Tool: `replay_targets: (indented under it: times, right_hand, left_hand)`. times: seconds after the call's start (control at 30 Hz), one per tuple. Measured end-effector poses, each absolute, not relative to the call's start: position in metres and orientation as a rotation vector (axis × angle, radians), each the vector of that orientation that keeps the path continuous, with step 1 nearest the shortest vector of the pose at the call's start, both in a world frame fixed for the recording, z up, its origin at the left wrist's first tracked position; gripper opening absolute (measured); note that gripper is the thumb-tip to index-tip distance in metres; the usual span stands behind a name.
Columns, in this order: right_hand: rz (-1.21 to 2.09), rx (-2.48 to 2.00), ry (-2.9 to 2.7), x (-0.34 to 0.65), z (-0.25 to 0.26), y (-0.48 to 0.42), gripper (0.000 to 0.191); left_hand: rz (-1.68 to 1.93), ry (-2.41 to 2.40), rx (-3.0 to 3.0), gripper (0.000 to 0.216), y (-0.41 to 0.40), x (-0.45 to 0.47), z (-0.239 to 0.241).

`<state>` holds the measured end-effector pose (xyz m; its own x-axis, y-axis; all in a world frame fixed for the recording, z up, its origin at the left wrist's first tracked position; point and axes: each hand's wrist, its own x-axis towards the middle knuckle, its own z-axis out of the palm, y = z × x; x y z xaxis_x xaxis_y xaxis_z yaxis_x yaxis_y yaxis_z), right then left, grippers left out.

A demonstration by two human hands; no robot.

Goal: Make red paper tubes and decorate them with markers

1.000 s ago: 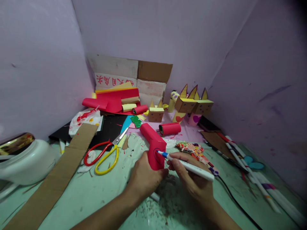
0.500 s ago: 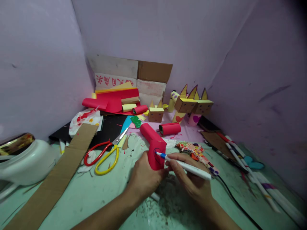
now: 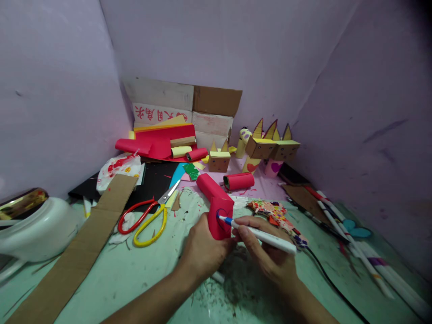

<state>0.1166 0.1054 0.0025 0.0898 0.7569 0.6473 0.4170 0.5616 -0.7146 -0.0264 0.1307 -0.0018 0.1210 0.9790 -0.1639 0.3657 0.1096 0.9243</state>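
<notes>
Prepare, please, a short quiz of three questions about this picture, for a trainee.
1. Which hand holds the white marker, its tip at the red paper piece: A) left, B) right, C) neither?
2. True or false: both handles of the scissors are red.
3. Fill in: the yellow tube beneath a cardboard head bears a red ____.

Key: 1. B, the right hand. 2. False: one red, one yellow. 3. Heart.

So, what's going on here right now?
A person's left hand holds a red tube, while the right hand holds a white marker with its tip at a dark curved line on the tube. The scissors lie open to the left, and a small eared box stands farther back.
</notes>
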Motion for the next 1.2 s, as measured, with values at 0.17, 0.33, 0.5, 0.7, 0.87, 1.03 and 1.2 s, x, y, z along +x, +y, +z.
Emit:
replay_targets:
  times: [0.17, 0.33, 0.5, 0.7, 0.87, 1.03, 1.2]
  right_hand:
    - [0.292, -1.052, -1.516, 0.1160, 0.0018, 0.1058, 0.011]
    - [0.298, -1.047, -1.510, 0.1160, 0.0008, 0.1066, 0.012]
    - [0.329, -1.035, -1.538, 0.1160, 0.0016, 0.1063, 0.012]
    - [0.288, -1.047, -1.532, 0.1156, 0.0022, 0.1065, 0.012]
    - [0.309, -1.021, -1.546, 0.1160, 0.0015, 0.1066, 0.012]
    - [0.317, -1.048, -1.489, 0.1159, 0.0024, 0.1060, 0.012]
    - [0.367, -1.037, -1.479, 0.1157, 0.0037, 0.1063, 0.011]
  left_hand:
    - [0.798, 1.404, 1.421, 0.046, 0.1312, -0.0268, -0.0028]
    - [0.802, 1.411, 1.408, 0.044, 0.1307, -0.0263, -0.0021]
    - [0.788, 1.420, 1.413, 0.042, 0.1310, -0.0257, -0.0004]
    - [0.783, 1.409, 1.413, 0.043, 0.1309, -0.0260, -0.0002]
    - [0.787, 1.427, 1.410, 0.041, 0.1310, -0.0257, 0.0009]
    - [0.795, 1.422, 1.400, 0.041, 0.1313, -0.0261, -0.0020]
    - [0.797, 1.412, 1.409, 0.040, 0.1320, -0.0262, -0.0048]
